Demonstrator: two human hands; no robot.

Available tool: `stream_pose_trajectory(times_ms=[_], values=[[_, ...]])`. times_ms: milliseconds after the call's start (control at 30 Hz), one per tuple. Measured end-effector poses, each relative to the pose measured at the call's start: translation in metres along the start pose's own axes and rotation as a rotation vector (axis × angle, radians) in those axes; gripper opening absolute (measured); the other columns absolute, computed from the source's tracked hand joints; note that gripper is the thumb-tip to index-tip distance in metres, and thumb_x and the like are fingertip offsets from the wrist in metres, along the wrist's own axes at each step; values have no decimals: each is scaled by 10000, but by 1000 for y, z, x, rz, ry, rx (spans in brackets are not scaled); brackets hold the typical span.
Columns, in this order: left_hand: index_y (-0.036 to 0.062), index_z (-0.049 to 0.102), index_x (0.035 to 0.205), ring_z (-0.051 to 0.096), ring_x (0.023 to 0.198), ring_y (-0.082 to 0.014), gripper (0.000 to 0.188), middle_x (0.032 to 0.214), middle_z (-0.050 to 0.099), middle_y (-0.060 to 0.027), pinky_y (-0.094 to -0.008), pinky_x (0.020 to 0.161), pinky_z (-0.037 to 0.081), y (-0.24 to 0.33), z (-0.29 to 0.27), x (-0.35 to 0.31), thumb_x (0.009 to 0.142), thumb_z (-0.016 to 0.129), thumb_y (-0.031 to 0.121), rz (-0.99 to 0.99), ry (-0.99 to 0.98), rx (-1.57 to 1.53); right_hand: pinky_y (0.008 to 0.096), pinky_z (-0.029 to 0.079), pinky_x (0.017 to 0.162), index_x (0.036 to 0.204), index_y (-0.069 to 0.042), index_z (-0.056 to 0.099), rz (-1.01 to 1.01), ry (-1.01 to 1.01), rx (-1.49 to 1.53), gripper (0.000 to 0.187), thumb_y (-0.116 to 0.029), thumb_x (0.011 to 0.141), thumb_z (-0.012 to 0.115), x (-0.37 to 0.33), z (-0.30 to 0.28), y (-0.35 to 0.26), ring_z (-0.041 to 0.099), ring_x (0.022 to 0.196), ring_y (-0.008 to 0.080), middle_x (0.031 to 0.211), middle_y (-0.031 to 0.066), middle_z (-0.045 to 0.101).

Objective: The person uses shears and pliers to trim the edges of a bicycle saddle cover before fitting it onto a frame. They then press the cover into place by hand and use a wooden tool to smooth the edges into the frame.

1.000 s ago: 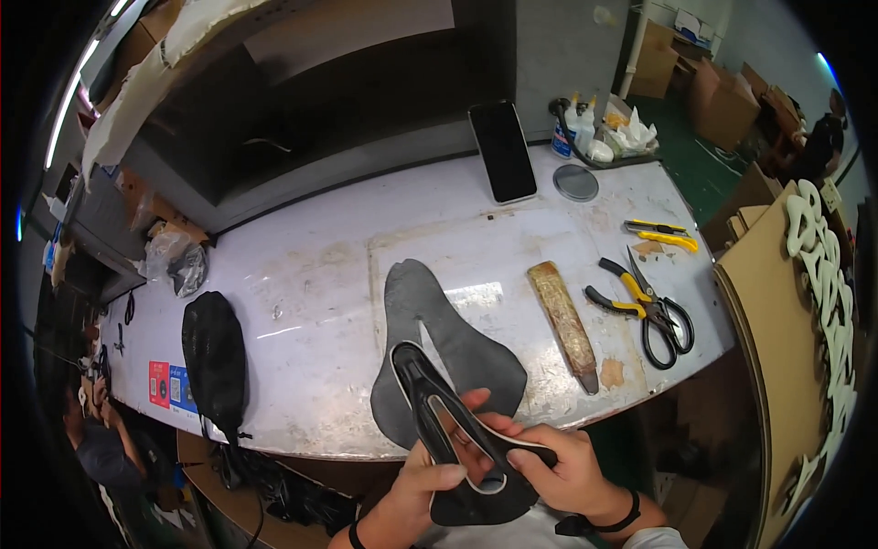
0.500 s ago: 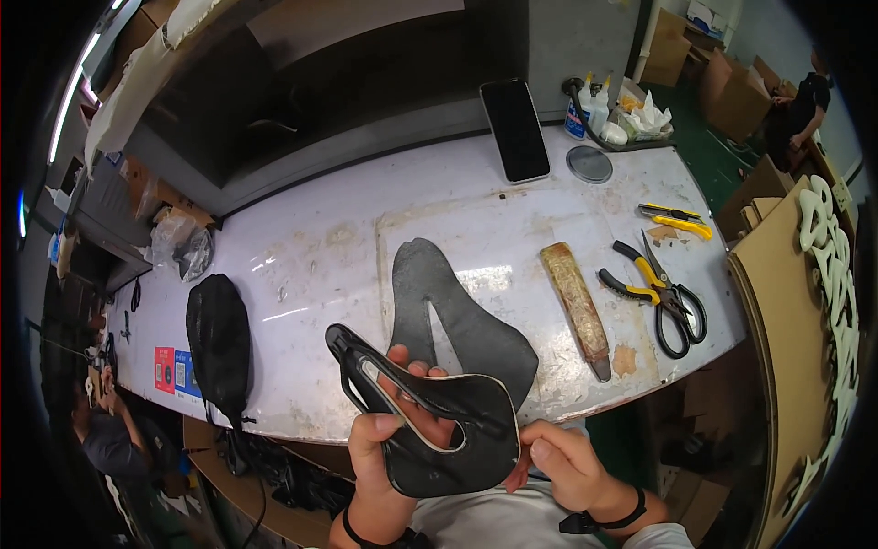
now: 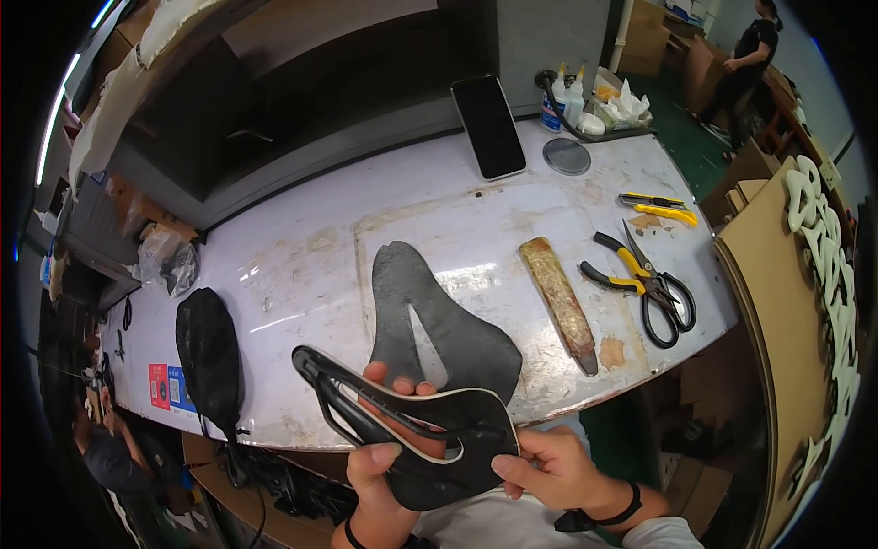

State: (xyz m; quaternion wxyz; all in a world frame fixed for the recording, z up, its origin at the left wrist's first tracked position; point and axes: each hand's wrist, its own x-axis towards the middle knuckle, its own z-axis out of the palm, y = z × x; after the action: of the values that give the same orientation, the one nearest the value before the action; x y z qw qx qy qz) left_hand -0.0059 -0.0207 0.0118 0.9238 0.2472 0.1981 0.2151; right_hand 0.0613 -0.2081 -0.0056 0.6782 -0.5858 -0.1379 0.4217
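A black bicycle saddle (image 3: pixel 448 480) is tilted in front of me with its underside and rails facing up, its narrow nose pointing to the upper left. My left hand (image 3: pixel 373 476) grips it, thumb on the near edge and fingers coming up behind and through the long central slot. At the wide rear end, my right hand (image 3: pixel 553 467) pinches the saddle's edge between thumb and fingers. Just beyond the saddle, a flat dark grey saddle-shaped cover piece (image 3: pixel 476 352) with a slit lies on the white table (image 3: pixel 293 352).
Right of the cover piece lie a tape-wrapped tool (image 3: pixel 560 306), yellow-black pliers (image 3: pixel 613 282), black scissors (image 3: pixel 666 302) and a yellow utility knife (image 3: pixel 658 210). A phone (image 3: pixel 489 128) leans at the back. A black pouch (image 3: pixel 208 352) lies left. Cardboard with white saddle-shaped parts (image 3: pixel 823 247) stands right.
The saddle has tipped, its nose swinging left and slightly down. My right hand has shifted from beside the rear edge to a thumb pinch on it. My view has turned slightly right.
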Motion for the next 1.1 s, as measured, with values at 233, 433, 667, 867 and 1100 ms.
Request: stream_pose_trajectory(times_ms=[233,433,667,867,1100], values=[[117,335,1655,564,1388,-337,930,1516,595,-121,-524,1206,417,-5,10,3,825,669,370,-149,-38,36,292,396,475,747,5,587,-250,98,-244,368,-187,1016,748,-1,-4,5,510,480,99,574,56,589],[117,518,1521,591,1349,-373,741,1440,648,-128,-560,1138,484,-1,-6,-5,821,653,319,-89,31,111,331,424,503,805,-8,613,-249,64,-384,324,-216,984,785,8,-16,4,524,508,164,593,76,564],[138,517,1529,606,1339,-349,690,1474,629,-102,-550,1002,589,9,-23,-3,859,617,271,-25,33,-85,396,568,766,1112,19,692,-560,1012,-919,175,-97,982,672,2,-118,-41,733,895,330,1022,201,734],[154,519,1529,635,1294,-310,683,1476,619,-83,-521,993,595,5,-26,-3,875,617,321,45,106,-23,590,332,1196,1334,91,615,-398,869,-1539,461,-177,966,687,12,-148,-19,450,1425,510,1496,303,527],[163,517,1529,639,1277,-312,696,1463,622,-83,-517,980,594,8,-20,-3,868,627,349,45,239,6,484,473,1074,1270,2,670,-521,912,-1113,347,-80,935,708,6,-154,-10,560,1295,445,1369,262,608]])
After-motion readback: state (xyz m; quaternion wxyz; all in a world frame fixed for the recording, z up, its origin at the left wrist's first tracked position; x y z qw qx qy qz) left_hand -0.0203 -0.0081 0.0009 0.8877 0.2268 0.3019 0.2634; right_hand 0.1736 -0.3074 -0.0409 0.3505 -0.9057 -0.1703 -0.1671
